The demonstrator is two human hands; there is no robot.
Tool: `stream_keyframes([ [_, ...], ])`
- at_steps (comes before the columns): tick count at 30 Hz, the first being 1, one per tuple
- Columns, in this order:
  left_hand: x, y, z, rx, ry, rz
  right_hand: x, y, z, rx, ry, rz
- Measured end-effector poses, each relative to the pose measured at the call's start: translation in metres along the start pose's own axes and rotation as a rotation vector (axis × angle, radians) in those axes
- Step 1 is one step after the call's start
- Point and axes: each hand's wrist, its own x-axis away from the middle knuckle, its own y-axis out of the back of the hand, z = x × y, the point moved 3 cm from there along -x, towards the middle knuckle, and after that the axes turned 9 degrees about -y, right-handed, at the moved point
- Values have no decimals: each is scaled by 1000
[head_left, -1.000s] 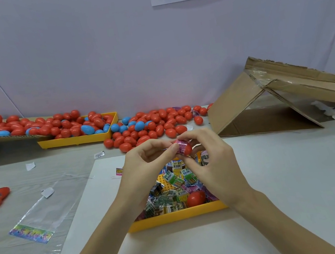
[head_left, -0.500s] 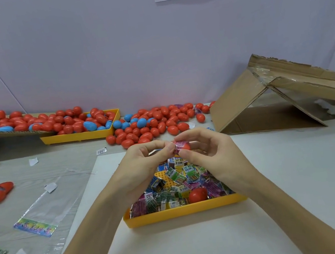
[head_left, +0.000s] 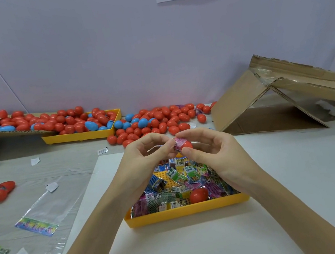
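Red capsule (head_left: 187,145) between fingertips (head_left: 188,151) of right hand (head_left: 217,154)

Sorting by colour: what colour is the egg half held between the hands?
Red: the egg half has a pink packet at its mouth. Head view shows it best.

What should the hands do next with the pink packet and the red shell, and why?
Probably the left hand should push the pink packet deeper into the red shell while the right hand steadies it. The packet seems to stick out of the shell's open end, and both are held above the yellow tray.
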Motion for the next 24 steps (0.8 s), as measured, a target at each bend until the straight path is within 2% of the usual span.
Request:
stream_keyframes([
  [5, 1, 0, -3, -71, -75, 19, 1, -1, -1, 47, -10, -27],
  [11, 1, -3, -3, -210, -186, -29, 1, 0, -1, 133, -6, -83],
  [15, 0, 1, 0, -356, -206, -90, -1, 19, 24, 354, 268, -362],
  [17, 0, 4, 3, -542, -266, -39, -7, 43, 45, 588, 420, -561],
  [19, 1, 2, 7, -723, -353, 72, -20, 72, 63, 797, 483, -728],
  [21, 2, -1, 12, -811, -369, 206, -39, 103, 75, 931, 421, -820],
  [24, 4, -4, 19, -881, -378, 322, -67, 147, 75, 1079, 206, -912],
])
